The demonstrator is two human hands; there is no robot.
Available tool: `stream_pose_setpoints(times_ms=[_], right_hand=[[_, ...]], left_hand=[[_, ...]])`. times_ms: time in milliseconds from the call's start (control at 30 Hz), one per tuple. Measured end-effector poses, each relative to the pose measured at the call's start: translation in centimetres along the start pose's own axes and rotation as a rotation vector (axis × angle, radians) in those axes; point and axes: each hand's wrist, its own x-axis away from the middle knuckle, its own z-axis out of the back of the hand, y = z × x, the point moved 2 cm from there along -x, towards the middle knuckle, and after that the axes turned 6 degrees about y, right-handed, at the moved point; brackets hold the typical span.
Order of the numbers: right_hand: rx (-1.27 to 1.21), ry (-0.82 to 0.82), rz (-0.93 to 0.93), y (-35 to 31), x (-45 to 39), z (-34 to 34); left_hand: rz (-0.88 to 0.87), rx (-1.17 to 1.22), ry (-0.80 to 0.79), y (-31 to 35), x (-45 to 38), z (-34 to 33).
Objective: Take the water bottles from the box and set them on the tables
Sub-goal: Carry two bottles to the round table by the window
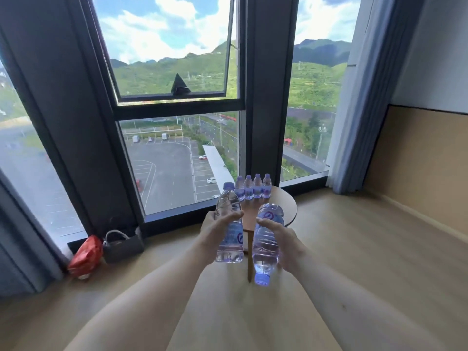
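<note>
Turn the inverted bottle (pixel 266 243) cap-up, then set both bottles upright on bare wood of the round table (pixel 285 207), just beside the row of four bottles (pixel 253 189) at its window edge. Both arms extended forward: left hand (pixel 215 228) wrapped around the upright bottle (pixel 230 230) at mid-body, right hand (pixel 282 240) clasping the other, cap pointing down. No box in view.

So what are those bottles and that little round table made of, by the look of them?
The bottle in the left hand: clear thin plastic, it seems; ribbed walls show the water, and its cap is pale purple. The one in the right hand looks the same. The round table: probably wood or wood-look laminate, matt tan.
</note>
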Motion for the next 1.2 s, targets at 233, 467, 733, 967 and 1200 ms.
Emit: stream_pose_setpoints(times_ms=[233,467,733,967,1200], right_hand=[[-0.060,-0.003,-0.152,-1.9,-11.6,-0.4],[-0.065,-0.016,-0.287,-3.8,-24.1,-0.8],[0.135,0.112,-0.411,-7.1,-40.7,-2.9],[0.296,0.198,-0.493,-7.9,-51.2,-3.3],[0.602,0.212,-0.437,-8.7,-61.7,-1.6]], left_hand=[[0.056,-0.069,0.050,0.3,-11.9,-2.2],[0.114,-0.097,0.003,-0.8,-26.4,-5.3],[0.110,-0.208,-0.151,-0.5,-44.0,-8.6],[0.075,-0.451,-0.196,-1.3,-55.9,-10.0],[0.000,-0.696,-0.256,-4.2,-64.7,-12.8]])
